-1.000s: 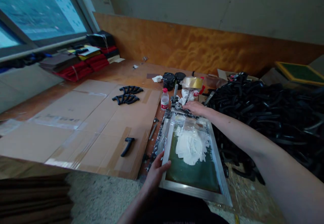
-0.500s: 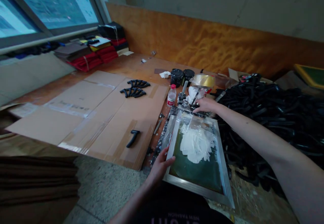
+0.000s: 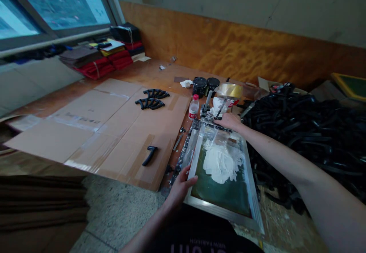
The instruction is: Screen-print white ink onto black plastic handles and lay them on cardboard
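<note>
A metal-framed printing screen (image 3: 256, 207) lies in front of me, its green mesh smeared with white ink (image 3: 221, 161). My left hand (image 3: 180, 186) grips the frame's near left edge, thumb on top. My right hand (image 3: 230, 120) reaches to the far end of the frame, fingers curled down by the clamp (image 3: 205, 110) and a thin tool there; what they hold is hidden. A single black handle (image 3: 150, 155) lies on the cardboard (image 3: 114, 131) to the left of the screen.
A big heap of black handles (image 3: 300, 127) fills the right side. Two fans of black handles (image 3: 151, 98), a small bottle (image 3: 193, 107), two black jars (image 3: 206, 84), a gold tape roll (image 3: 229, 90) and red and dark stacks (image 3: 97, 60) sit farther back.
The view swung a little right and nearer. My right hand shifted slightly at the far end of the frame. My left hand kept its hold on the left edge.
</note>
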The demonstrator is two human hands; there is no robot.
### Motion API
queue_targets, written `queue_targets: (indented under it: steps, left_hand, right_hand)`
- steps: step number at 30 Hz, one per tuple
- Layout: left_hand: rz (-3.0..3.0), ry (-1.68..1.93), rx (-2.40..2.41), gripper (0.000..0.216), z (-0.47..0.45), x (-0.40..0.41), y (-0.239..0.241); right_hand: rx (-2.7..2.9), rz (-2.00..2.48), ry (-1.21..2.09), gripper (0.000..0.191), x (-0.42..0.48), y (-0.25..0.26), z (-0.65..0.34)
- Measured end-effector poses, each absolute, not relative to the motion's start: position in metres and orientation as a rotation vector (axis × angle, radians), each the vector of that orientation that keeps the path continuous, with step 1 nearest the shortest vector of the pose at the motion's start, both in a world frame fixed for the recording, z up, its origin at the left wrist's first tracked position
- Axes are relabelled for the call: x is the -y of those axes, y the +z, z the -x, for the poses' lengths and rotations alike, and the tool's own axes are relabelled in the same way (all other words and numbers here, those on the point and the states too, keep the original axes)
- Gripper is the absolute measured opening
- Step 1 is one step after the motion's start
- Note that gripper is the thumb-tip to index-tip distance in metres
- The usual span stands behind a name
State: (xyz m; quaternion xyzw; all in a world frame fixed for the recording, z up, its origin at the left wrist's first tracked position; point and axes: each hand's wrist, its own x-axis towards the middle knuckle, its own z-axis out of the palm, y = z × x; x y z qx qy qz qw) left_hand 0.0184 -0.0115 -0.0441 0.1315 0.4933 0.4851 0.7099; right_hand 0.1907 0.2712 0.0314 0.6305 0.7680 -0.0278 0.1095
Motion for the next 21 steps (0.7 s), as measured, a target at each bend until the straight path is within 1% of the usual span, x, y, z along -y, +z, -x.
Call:
queue_targets:
  steps: [3, 9, 15, 21]
  left_hand:
    - [-0.307, 1.090, -1.066, 0.070, -0.018, 0.011, -0.047]
    - [-0.305, 1.085, -1.065, 0.070, -0.019, 0.010, -0.047]
    - [-0.299, 1.102, -1.093, 0.066, -0.018, 0.010, -0.043]
    - [-0.260, 1.114, -1.093, 0.076, -0.019, 0.011, -0.049]
  right_hand:
    - [-2.251, -1.876, -0.119, 0.057, -0.271, 0.030, -0.185]
    - [-2.253, -1.854, -0.212, 0.046, -0.276, 0.028, -0.186]
    - [-2.329, -1.703, -0.226, 0.043, -0.282, 0.026, -0.195]
    - [-2.391, -1.597, -0.234, 0.041, -0.287, 0.024, -0.198]
